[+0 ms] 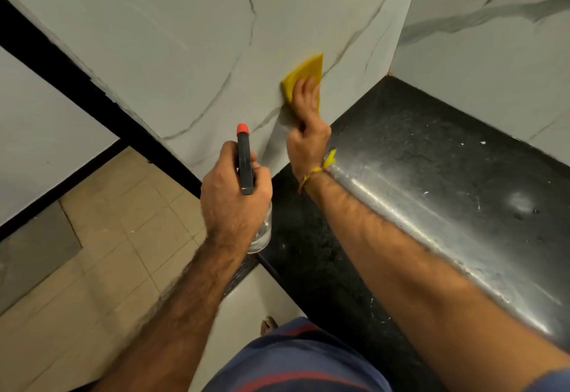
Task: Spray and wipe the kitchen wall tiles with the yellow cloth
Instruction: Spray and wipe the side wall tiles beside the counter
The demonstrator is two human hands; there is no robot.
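The yellow cloth [303, 74] lies flat against the white marble-veined wall tiles [191, 40], low down near the counter. My right hand [307, 128] presses it to the wall with straight fingers spread over it. My left hand [233, 194] grips a spray bottle [245, 160] with a dark head and a red nozzle tip that points up at the wall. The bottle's clear body shows under my fist.
A black granite countertop [431, 175] runs along the right, meeting a second tiled wall [493, 52] at the corner. Beige floor tiles [108, 237] lie at the lower left. A black strip [77, 83] edges the wall's end. My foot and blue shorts are below.
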